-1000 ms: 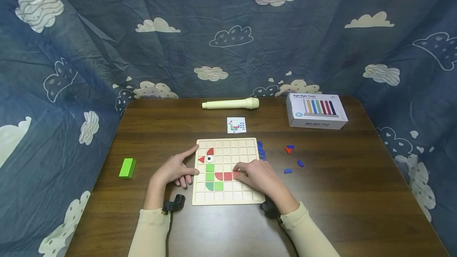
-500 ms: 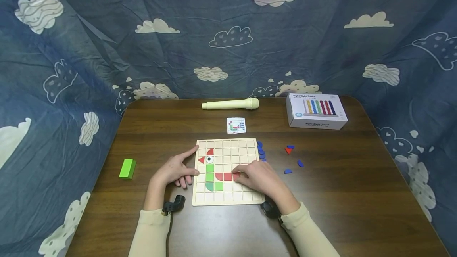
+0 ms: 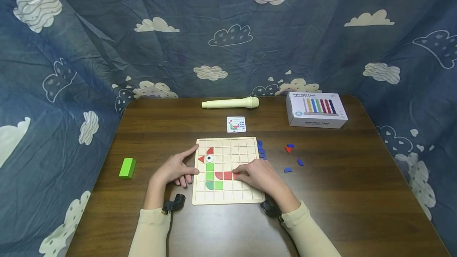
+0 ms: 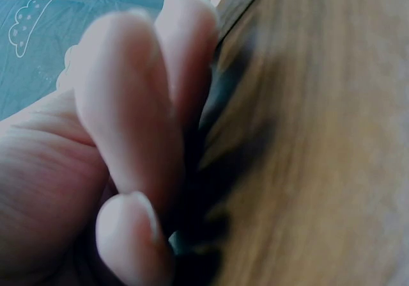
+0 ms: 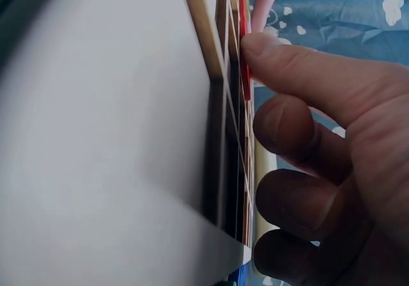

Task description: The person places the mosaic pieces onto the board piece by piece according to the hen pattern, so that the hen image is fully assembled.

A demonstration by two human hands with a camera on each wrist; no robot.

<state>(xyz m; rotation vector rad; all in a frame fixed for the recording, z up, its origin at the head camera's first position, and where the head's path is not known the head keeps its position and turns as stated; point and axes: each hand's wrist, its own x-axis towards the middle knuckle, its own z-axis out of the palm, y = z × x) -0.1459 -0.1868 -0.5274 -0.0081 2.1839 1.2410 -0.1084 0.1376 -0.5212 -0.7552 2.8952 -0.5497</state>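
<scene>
A pale wooden grid board (image 3: 228, 198) lies on the table, with red and green tiles and an eye disc (image 3: 210, 158) set in its cells. At the board's left edge, my left hand (image 3: 173, 169) rests its spread index finger and thumb, the other fingers bent below. Over the board's right half, my right hand (image 3: 258, 174) pinches a red tile (image 3: 235, 175) with thumb and index finger, at the right end of the red row. That tile is partly hidden by the fingers; in the right wrist view its red edge (image 5: 245, 84) shows beside the thumb.
Several blue half-round pieces (image 3: 262, 152) lie along the board's right side. Farther right are more blue pieces (image 3: 300, 162) and a red triangle (image 3: 288, 150). A pattern card (image 3: 236, 124), a cream microphone-shaped stick (image 3: 230, 103), a white box (image 3: 317, 110) and a green block (image 3: 127, 168) surround the board.
My right fingertips have shifted very slightly left at the red tile. My left hand and the board look unmoved.
</scene>
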